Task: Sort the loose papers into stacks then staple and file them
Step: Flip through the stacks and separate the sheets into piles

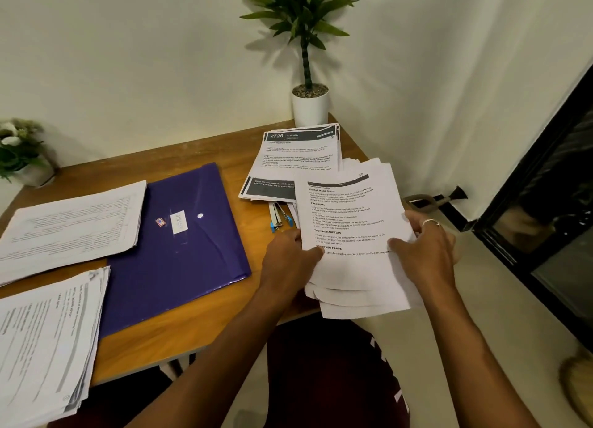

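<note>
I hold a loose, fanned stack of printed papers (351,228) over the right end of the wooden table (205,325). My left hand (288,260) grips its left edge with the thumb on top. My right hand (423,251), with a ring on one finger, grips the right edge. A second paper stack with dark headers (295,161) lies behind, near the table's far right corner. A stapler with blue ends (279,219) lies partly under the papers. Two more stacks lie at far left (70,225) and front left (45,347). A purple snap folder (179,244) lies between them.
A potted plant in a white pot (309,106) stands at the far right corner of the table. Another small plant (22,158) sits at the far left. A black-framed glass door (545,209) is to the right, over pale floor.
</note>
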Available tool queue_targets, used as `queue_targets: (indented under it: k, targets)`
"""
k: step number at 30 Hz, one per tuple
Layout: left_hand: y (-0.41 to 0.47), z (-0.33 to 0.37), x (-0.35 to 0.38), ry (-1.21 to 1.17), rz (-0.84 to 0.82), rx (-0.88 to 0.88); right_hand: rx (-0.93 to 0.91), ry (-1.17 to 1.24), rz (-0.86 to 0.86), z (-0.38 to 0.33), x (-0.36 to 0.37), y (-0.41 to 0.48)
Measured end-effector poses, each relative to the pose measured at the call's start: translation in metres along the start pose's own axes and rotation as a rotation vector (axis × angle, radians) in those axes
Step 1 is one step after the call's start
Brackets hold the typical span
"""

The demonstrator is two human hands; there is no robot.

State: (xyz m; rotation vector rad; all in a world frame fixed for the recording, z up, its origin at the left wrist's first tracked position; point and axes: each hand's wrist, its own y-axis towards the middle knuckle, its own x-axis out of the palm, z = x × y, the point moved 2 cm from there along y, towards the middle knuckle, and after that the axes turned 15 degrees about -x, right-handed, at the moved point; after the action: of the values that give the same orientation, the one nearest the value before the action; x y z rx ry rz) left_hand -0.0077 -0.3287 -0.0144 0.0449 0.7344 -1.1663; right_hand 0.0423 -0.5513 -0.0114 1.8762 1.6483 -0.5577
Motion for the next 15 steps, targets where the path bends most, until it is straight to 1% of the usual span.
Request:
queue_targets:
  k: [2,5,8,11,15]
  targets:
    - [0.001,-0.003,-0.001,-0.019,-0.018,-0.014,0.010,0.041,-0.015,0.002,0.001,0.002]
    - [0.002,-0.008,-0.003,-0.045,-0.042,-0.044,0.028,0.079,-0.103,-0.004,0.000,0.002]
    - [0.002,-0.009,-0.008,-0.057,-0.049,-0.073,0.022,0.185,-0.161,-0.014,-0.005,-0.002]
    - [0.000,-0.010,-0.013,-0.085,-0.063,-0.083,-0.037,0.181,-0.149,-0.021,-0.009,-0.007]
    - [-0.006,-0.010,-0.019,-0.118,-0.127,-0.094,-0.068,0.115,-0.069,-0.031,-0.020,-0.008]
